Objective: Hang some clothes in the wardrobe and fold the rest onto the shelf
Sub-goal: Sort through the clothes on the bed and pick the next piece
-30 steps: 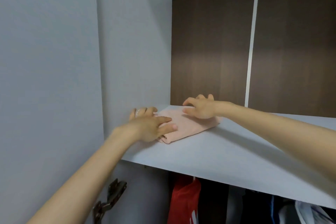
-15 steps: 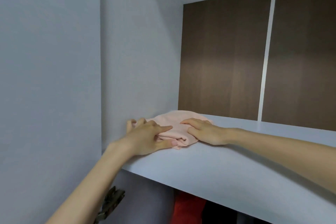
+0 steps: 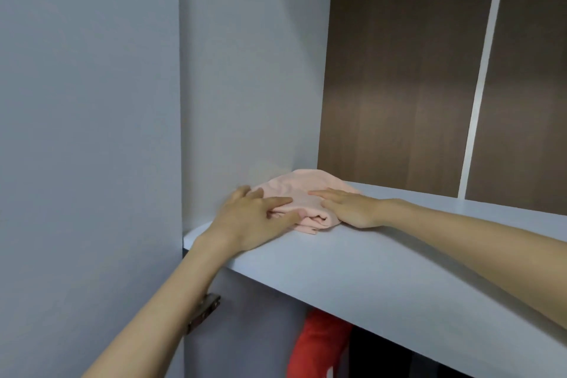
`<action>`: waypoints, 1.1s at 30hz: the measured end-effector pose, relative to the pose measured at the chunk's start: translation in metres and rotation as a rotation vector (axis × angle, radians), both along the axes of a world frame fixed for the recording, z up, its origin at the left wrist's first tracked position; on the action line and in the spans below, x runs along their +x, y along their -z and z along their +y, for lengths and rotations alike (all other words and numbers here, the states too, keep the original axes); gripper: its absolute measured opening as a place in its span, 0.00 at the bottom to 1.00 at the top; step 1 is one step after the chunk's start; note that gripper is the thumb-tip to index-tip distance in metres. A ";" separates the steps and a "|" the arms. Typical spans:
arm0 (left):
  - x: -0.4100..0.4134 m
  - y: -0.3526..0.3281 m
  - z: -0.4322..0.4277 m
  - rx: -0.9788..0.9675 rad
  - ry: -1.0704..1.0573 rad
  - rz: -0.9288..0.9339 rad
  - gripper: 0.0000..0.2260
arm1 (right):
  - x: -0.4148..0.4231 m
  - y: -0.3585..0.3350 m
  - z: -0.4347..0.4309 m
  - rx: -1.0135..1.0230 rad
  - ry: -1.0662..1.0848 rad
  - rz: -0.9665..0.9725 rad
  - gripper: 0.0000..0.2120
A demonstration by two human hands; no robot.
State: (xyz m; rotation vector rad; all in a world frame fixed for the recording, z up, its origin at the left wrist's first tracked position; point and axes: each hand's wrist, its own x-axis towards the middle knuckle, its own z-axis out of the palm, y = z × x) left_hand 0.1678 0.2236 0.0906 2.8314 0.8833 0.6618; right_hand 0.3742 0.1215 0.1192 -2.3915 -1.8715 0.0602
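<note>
Folded pink cloth point(image 3: 302, 193) on shelf point(image 3: 383, 261) — both hands flat on it.

Two bare forearms and hands of a person, seen from the wearer's own viewpoint. The left hand point(image 3: 254, 218) and right hand point(image 3: 346, 209) wear no gloves, rings or watch. No sleeves reach the visible forearms. The fingernails are short and unpainted.
</note>
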 end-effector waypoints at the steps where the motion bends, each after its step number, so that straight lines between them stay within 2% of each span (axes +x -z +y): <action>1: 0.000 0.000 -0.002 0.004 -0.017 -0.024 0.28 | -0.002 -0.001 -0.005 -0.021 0.000 0.012 0.23; 5: -0.006 -0.002 -0.011 -0.006 -0.067 -0.100 0.24 | -0.010 -0.013 -0.027 -0.035 0.055 0.066 0.23; 10: -0.019 -0.003 -0.026 -0.045 -0.031 -0.216 0.15 | -0.027 -0.026 -0.061 0.092 0.035 0.064 0.18; 16: -0.037 -0.008 -0.063 -0.044 -0.035 -0.435 0.16 | -0.058 -0.039 -0.095 0.262 0.018 -0.006 0.17; 22: -0.073 -0.025 -0.104 0.000 0.044 -0.486 0.15 | -0.108 -0.042 -0.140 0.468 0.009 -0.078 0.15; 30: -0.158 -0.011 -0.152 0.036 0.217 -0.547 0.16 | -0.227 0.009 -0.215 0.751 0.203 -0.169 0.14; 33: -0.192 0.015 -0.172 0.016 0.302 -0.517 0.16 | -0.281 0.044 -0.244 0.747 0.322 -0.182 0.14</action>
